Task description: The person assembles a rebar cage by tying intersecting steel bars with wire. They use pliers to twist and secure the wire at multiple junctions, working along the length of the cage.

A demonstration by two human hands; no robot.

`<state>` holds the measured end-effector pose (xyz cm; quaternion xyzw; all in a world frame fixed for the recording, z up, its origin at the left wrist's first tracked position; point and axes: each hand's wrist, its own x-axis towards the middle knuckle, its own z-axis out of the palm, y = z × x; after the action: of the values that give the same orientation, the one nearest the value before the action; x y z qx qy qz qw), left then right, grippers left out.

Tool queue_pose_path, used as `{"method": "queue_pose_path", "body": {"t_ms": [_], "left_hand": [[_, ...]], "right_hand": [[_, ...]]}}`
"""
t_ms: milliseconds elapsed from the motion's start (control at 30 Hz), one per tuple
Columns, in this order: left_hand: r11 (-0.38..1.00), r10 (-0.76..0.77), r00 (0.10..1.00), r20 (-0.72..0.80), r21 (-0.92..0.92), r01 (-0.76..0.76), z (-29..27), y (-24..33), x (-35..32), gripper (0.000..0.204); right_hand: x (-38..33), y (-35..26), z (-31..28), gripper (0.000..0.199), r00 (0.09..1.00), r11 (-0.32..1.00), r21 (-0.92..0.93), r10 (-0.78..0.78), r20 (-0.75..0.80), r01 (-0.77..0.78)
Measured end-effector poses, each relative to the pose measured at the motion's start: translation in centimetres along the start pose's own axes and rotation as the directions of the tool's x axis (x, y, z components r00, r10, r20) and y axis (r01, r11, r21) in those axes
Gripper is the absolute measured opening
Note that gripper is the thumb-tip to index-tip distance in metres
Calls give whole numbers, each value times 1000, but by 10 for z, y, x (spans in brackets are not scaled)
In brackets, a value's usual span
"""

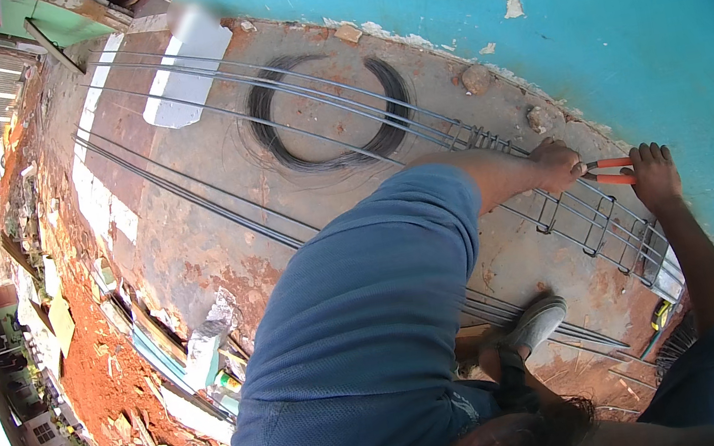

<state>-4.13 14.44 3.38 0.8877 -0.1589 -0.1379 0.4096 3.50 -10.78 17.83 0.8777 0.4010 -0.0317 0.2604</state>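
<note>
My right hand (657, 176) is closed around the red-orange handles of a pair of pliers (616, 179). The jaws point left, at a cage of steel reinforcing bars with square stirrups (600, 228). Right beside those jaws is my left hand (557, 165), its fingers curled closed over the cage. What lies inside its grip is hidden, so I cannot tell if it is a bar or tie wire. Several stirrups (483, 139) are bunched together on the bars just left of this hand.
A loose ring of dark wire (266, 126) lies on the concrete floor (212, 180). More long steel bars (186, 193) run across it. A turquoise wall (533, 40) borders the far side. Reddish soil with rubble (89, 374) is at left. My shoe (541, 323) stands near the bars.
</note>
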Motion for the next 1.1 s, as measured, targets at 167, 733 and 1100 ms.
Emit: {"method": "queue_pose_path", "body": {"t_ms": [167, 733, 1100], "left_hand": [[997, -47, 998, -45, -62, 44, -1, 10, 3, 40], [980, -20, 922, 387, 188, -57, -2, 92, -143, 39], [926, -361, 806, 469, 285, 248, -151, 169, -230, 37]], "right_hand": [[10, 10, 3, 29, 994, 996, 18, 81, 73, -83], [-260, -155, 24, 34, 685, 121, 726, -255, 682, -677], [-290, -167, 88, 64, 778, 776, 425, 130, 615, -465]]}}
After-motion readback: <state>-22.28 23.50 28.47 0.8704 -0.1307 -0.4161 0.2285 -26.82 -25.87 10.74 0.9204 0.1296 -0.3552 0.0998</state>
